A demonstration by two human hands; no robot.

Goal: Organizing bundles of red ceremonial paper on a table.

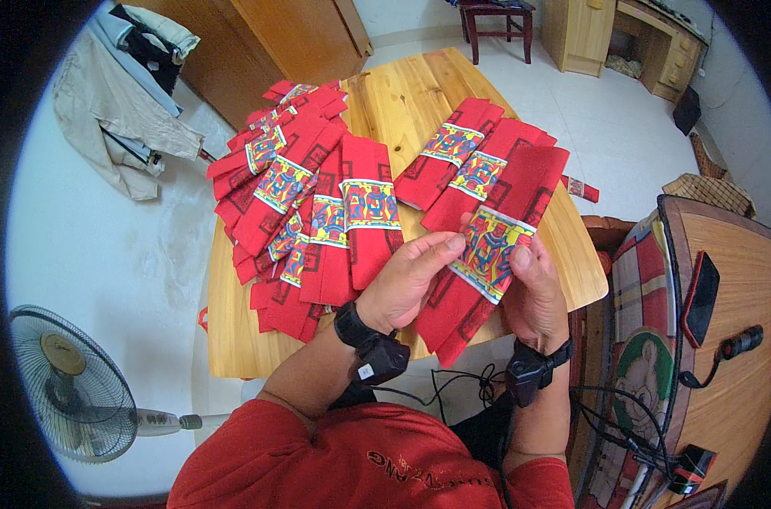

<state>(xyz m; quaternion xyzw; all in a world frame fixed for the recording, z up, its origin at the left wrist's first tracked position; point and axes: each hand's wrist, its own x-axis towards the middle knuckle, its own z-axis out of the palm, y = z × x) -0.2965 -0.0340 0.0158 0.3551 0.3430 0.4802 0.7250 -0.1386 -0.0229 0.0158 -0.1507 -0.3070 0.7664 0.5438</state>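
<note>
Between my two hands is a folded bundle of red paper (528, 181) with dark printed marks, tilted over the table's near right part. A printed paper band (493, 254) in yellow, blue and red with white edges wraps its middle. My left hand (411, 273) pinches the band's left edge between thumb and fingers. On the opposite side, my right hand (538, 289) grips the bundle, its thumb on the band and its fingers hidden behind. Two similar banded bundles (446, 149) lie just beyond. To the left spreads an overlapping heap of banded red bundles (290, 172).
The bundles lie on a wooden table (417, 79). Another small red bundle (581, 189) shows past its right edge. A standing fan (73, 385) is at left, below hanging clothes (118, 108). At right, a wooden surface (735, 394) bears a phone (702, 299), a flashlight (742, 341) and cables (621, 420).
</note>
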